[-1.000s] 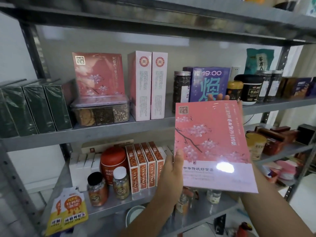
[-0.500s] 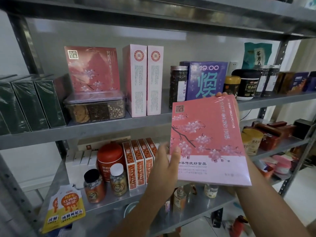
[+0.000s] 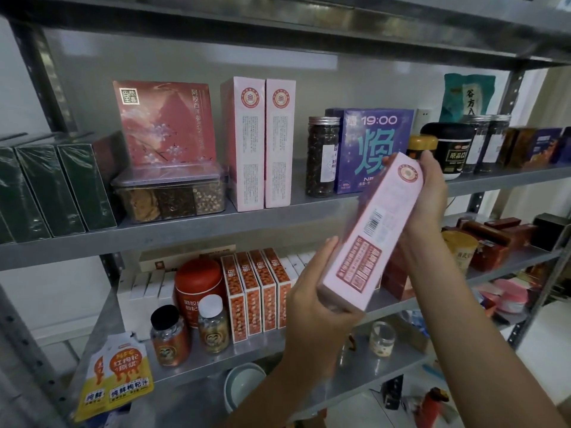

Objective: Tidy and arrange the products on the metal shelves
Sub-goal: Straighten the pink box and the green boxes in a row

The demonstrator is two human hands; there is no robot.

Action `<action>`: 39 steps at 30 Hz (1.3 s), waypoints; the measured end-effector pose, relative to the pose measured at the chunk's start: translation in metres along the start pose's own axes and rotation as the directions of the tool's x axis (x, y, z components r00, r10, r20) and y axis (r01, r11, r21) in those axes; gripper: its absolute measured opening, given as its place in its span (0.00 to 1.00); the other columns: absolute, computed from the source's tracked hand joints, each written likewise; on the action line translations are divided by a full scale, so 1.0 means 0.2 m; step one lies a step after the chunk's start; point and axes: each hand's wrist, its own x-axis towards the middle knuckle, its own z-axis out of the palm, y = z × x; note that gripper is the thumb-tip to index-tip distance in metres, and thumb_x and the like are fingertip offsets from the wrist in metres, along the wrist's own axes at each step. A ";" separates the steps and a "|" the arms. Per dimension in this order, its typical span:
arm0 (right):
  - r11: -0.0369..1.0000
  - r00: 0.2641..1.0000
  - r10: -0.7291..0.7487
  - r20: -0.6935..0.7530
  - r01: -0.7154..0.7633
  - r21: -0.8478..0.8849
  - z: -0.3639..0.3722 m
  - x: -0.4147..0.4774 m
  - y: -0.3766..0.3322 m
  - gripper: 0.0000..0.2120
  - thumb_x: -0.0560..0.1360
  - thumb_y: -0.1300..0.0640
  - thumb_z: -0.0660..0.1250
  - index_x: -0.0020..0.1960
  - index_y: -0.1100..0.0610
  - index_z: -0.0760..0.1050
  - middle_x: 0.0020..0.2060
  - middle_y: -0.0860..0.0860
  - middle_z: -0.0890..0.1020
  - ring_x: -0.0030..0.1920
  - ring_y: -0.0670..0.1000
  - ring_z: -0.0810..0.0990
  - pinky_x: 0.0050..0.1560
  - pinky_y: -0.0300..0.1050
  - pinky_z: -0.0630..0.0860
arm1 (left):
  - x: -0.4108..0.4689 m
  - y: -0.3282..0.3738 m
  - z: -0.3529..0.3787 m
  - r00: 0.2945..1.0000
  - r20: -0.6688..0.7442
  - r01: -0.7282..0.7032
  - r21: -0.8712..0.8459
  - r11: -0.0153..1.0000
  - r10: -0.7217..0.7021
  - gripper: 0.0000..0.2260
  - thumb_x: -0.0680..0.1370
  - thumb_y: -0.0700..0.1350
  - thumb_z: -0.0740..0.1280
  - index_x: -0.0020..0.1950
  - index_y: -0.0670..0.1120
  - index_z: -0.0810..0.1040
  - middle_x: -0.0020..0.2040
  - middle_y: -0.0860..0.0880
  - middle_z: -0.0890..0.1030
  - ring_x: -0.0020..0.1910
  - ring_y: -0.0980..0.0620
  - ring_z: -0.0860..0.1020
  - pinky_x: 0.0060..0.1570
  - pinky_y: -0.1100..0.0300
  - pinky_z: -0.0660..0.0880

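Pink box (image 3: 370, 236): where does it sit in your grip?

— You have it right of centre in the frame, in the air in front of the shelves. It is tilted, with its barcode side toward you.

And your hands?

— Your left hand (image 3: 312, 304) is curled round the lower end, with the thumb up along the left face. Your right hand (image 3: 429, 193) is wrapped round the upper end. The box spans both grips, low end to the left and high end to the right.

What lies behind it?

— At lower centre, orange-patterned cartons (image 3: 256, 291) stand in a row beside a red tin (image 3: 197, 285) on the lower shelf (image 3: 247, 353). Farther back, at upper centre, two matching pink boxes (image 3: 262, 143) stand upright side by side on the middle shelf (image 3: 185, 233). To their right are a jar of dark contents (image 3: 321, 156) and a purple box (image 3: 370, 149).
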 end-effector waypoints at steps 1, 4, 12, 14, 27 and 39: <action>1.000 1.000 -0.018 0.015 0.018 0.002 -0.01 0.02 0.00 0.15 0.80 0.45 0.60 0.49 0.57 0.76 0.36 0.49 0.82 0.40 0.48 0.82 0.44 0.41 0.77 | 0.01 0.01 -0.01 0.998 -0.006 0.067 -0.055 0.996 -0.068 0.26 0.69 0.37 0.77 0.63 0.53 0.74 0.51 0.63 0.82 0.55 0.63 0.80 0.43 0.67 0.79; 0.958 0.990 -0.137 -0.017 0.128 -0.255 -0.05 0.02 0.00 0.17 0.82 0.46 0.56 0.57 0.55 0.78 0.49 0.47 0.83 0.52 0.44 0.80 0.51 0.38 0.73 | 0.04 -0.01 -0.05 0.958 -0.021 0.271 -0.252 0.929 -0.285 0.20 0.68 0.36 0.77 0.53 0.54 0.76 0.49 0.55 0.84 0.52 0.55 0.83 0.42 0.61 0.81; 0.987 0.974 0.163 0.160 -0.159 -0.038 -0.29 -0.18 0.21 0.28 0.78 0.38 0.55 0.71 0.55 0.69 0.63 0.58 0.78 0.63 0.60 0.77 0.64 0.59 0.74 | 0.10 0.02 -0.09 0.926 0.179 0.370 -0.615 0.697 -0.333 0.22 0.77 0.46 0.69 0.70 0.43 0.69 0.65 0.41 0.78 0.62 0.47 0.78 0.60 0.52 0.75; 0.973 0.962 0.207 0.177 -0.221 0.062 -0.26 -0.22 0.22 0.26 0.77 0.43 0.60 0.69 0.56 0.70 0.57 0.56 0.82 0.57 0.58 0.80 0.57 0.55 0.79 | 0.11 0.00 -0.08 0.904 0.246 0.419 -0.675 0.607 -0.350 0.26 0.75 0.48 0.72 0.71 0.47 0.69 0.66 0.43 0.77 0.66 0.44 0.76 0.66 0.42 0.69; 0.987 0.988 -0.081 0.132 0.097 -0.124 -0.21 -0.34 -0.01 0.18 0.74 0.53 0.69 0.62 0.55 0.71 0.47 0.48 0.84 0.46 0.50 0.84 0.43 0.48 0.81 | 0.22 0.03 -0.22 0.913 0.148 0.406 -0.398 0.823 -0.379 0.20 0.74 0.55 0.63 0.57 0.43 0.78 0.47 0.44 0.85 0.51 0.46 0.83 0.51 0.52 0.81; 0.980 0.996 -0.041 0.077 0.055 -0.190 -0.11 -0.45 -0.03 0.33 0.64 0.59 0.68 0.68 0.51 0.68 0.46 0.49 0.83 0.40 0.46 0.84 0.35 0.45 0.80 | 0.21 0.04 -0.17 0.803 0.174 0.596 -0.222 0.772 -0.570 0.15 0.81 0.53 0.60 0.59 0.46 0.78 0.54 0.47 0.84 0.55 0.49 0.81 0.57 0.54 0.77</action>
